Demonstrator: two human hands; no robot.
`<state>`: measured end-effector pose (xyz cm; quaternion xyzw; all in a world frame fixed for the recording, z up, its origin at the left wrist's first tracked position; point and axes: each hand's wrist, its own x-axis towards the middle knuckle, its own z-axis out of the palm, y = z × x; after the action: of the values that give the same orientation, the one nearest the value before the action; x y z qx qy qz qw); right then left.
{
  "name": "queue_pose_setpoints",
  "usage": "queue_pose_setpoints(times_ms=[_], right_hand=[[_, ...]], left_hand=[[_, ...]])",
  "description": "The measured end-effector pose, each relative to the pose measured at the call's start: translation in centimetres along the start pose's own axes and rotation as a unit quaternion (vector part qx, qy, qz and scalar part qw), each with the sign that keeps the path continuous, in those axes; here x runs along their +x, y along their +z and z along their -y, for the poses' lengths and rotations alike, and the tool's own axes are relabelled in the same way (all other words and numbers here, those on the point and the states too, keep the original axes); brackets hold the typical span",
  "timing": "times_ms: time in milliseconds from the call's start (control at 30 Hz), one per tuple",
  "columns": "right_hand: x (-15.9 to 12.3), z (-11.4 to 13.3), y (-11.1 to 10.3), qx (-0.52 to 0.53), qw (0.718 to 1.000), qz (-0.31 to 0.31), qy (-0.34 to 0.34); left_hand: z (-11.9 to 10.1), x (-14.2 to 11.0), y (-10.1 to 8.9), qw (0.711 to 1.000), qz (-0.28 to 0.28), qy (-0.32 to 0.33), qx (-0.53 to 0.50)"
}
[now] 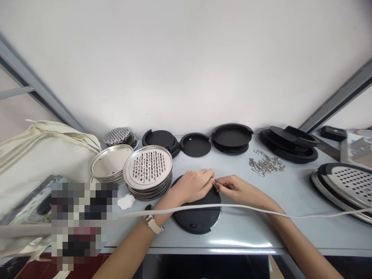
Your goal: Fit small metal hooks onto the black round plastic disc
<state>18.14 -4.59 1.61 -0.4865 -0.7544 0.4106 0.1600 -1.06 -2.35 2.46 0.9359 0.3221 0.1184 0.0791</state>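
A black round cover lies on the table in front of me, with a shiny metal rim showing at its lower right. My left hand lies over its upper part, fingers bent and closed at the upper right edge. At that same edge, my right hand pinches a small metal wire clip between thumb and fingers. The fingertips of both hands nearly meet there, and my left fingers partly hide the clip. A loose pile of similar metal clips sits beyond my right hand.
Stacked round grater plates and plain metal discs stand at left. Black round covers line the wall. More grater plates lie far right. A white cable crosses in front of my forearms. A cream bag occupies the left.
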Motion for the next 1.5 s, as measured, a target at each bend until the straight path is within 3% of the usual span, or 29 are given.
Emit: queue_pose_setpoints(times_ms=[133, 233, 367, 500, 633, 767, 933, 1067, 1133, 1233, 1300, 1367, 1433, 1500], right_hand=[[0.3, -0.5, -0.4, -0.021, 0.994, -0.104, -0.021], [0.3, -0.7, -0.7, -0.009, 0.988, -0.142, -0.055], [0.2, -0.7, -0.9, 0.026, 0.99, -0.13, -0.049], [0.1, -0.5, -0.6, 0.053, 0.993, -0.105, -0.025], [0.0, 0.0, -0.2, 0.099, 0.991, -0.078, -0.042], [0.2, 0.2, -0.5, 0.14, 0.986, -0.053, -0.069], [1.0, -0.3, -1.9, 0.131, 0.986, -0.061, -0.088], [2.3, -1.0, -2.7, 0.117, 0.985, -0.072, -0.104], [3.1, -1.3, -2.9, 0.105, 0.986, -0.069, -0.11], [4.3, -1.7, -2.8, 0.07, 0.986, -0.091, -0.123], [4.9, -1.9, -2.7, 0.043, 0.983, -0.109, -0.144], [5.3, -2.2, -2.5, 0.012, 0.978, -0.133, -0.162], [5.3, -2.5, -2.4, -0.014, 0.973, -0.154, -0.169], [5.2, -2.6, -2.4, -0.018, 0.972, -0.163, -0.171]], left_hand=[[-0.5, 0.0, 0.0, 0.994, -0.023, 0.017, 0.107], [-1.2, -0.1, -0.8, 0.993, -0.045, 0.031, 0.103], [-2.0, -1.5, -2.7, 0.998, -0.03, 0.012, 0.059], [-2.0, -5.0, -3.4, 1.0, 0.023, 0.018, 0.001], [-2.1, -8.1, -2.0, 0.998, 0.049, 0.013, 0.021], [-3.0, -8.7, 0.1, 0.998, 0.023, -0.016, 0.048], [-4.9, -7.2, 2.5, 0.993, -0.038, -0.071, 0.089], [-7.1, -4.3, 4.8, 0.974, -0.088, -0.172, 0.122], [-8.4, -2.3, 5.8, 0.96, -0.079, -0.229, 0.143], [-10.4, 0.9, 6.4, 0.938, -0.007, -0.294, 0.186], [-11.3, 2.5, 5.9, 0.909, 0.045, -0.348, 0.223], [-11.5, 3.4, 4.3, 0.902, 0.081, -0.364, 0.217], [-10.7, 3.5, 2.0, 0.916, 0.101, -0.348, 0.173], [-8.9, 2.9, -0.5, 0.949, 0.071, -0.278, 0.131]])
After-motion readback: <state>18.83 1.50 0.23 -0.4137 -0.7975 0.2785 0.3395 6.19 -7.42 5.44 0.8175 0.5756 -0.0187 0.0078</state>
